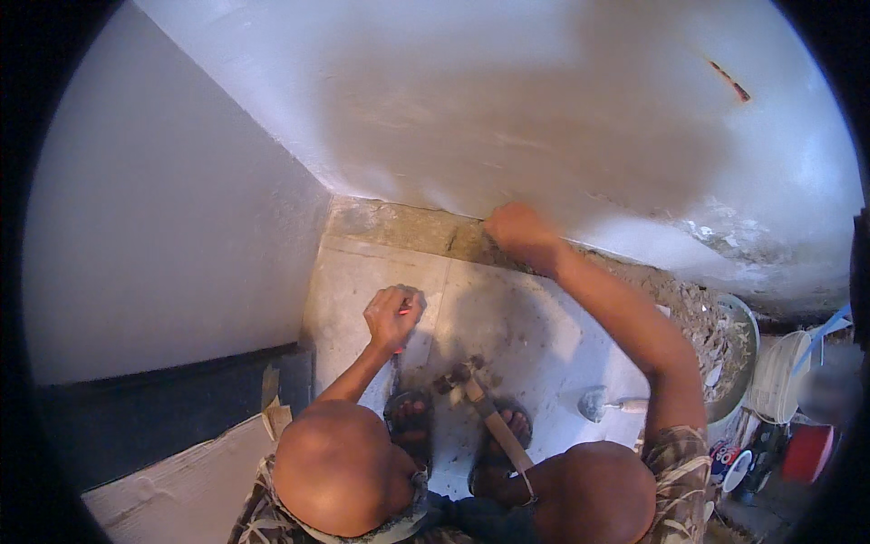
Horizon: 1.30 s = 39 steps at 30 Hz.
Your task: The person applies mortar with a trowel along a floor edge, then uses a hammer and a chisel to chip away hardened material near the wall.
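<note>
Two bare hands are at work low in a corner where two walls meet, a grey side wall (163, 199) on the left and a patchy far wall (390, 118) ahead. The left hand (393, 315) is above the tiled floor (362, 272), its grip clamped around one red-handled tool (399, 351), mostly hidden by the fingers. The right hand (527, 238) is curled at the foot of the far wall, over the rough brown strip (390, 222) along its base; I cannot tell whether its grip closes on anything. Two knees, the left knee (331, 462) and the right knee (594, 490), rise at the lower edge, with two sandalled feet between them. One hammer (497, 426) slants between the feet, its head forward and its handle running back toward the right knee. One trowel (594, 404) lies on the tiles to the right, well apart from the hammer. One round basin (750, 331) of rubble (702, 326) closes off the right side, just beyond the right forearm, with one red container (807, 453) lower down. On the left, the dark baseboard (181, 388) and one cardboard sheet (172, 480) bound the space. Pale tile stretches between the two hands and again from hammer to trowel.
</note>
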{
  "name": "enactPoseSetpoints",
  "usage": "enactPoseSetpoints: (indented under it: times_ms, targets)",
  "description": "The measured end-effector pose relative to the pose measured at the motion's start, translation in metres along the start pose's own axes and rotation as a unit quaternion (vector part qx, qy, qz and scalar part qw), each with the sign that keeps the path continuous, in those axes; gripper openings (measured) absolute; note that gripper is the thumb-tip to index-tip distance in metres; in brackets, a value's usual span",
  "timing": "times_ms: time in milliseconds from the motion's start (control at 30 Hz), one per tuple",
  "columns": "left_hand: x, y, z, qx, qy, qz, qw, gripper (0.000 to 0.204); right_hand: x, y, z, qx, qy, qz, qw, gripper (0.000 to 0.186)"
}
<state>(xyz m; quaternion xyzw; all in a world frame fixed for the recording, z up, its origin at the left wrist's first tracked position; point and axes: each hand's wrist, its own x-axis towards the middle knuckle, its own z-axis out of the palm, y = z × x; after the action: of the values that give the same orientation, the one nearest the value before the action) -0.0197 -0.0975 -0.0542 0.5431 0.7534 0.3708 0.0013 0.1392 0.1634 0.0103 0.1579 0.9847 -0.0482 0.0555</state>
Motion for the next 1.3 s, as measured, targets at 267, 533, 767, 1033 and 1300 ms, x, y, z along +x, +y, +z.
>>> enactPoseSetpoints:
  times_ms: [267, 533, 767, 1033, 1300]
  targets:
    - [-0.002, -0.002, -0.001, 0.023, -0.003, -0.009, 1.000, 0.014, -0.008, 0.000, -0.031, -0.067, -0.172, 0.056, 0.981, 0.017]
    - [0.008, 0.004, 0.008, -0.039, 0.008, 0.012, 0.999, 0.013, -0.030, 0.013, 0.031, 0.130, -0.052, 0.141, 0.980, 0.024]
    - [0.001, 0.003, 0.001, -0.005, 0.000, -0.007, 1.000, 0.019, -0.004, 0.018, -0.006, -0.015, -0.029, 0.046, 0.998, 0.019]
    - [0.000, 0.002, 0.005, -0.015, 0.002, -0.010, 1.000, 0.016, 0.029, -0.008, 0.000, -0.027, -0.179, 0.069, 0.981, 0.016]
    - [0.006, 0.006, 0.008, -0.010, 0.004, 0.006, 1.000, 0.014, 0.037, -0.028, 0.002, -0.064, -0.144, 0.072, 0.985, 0.021]
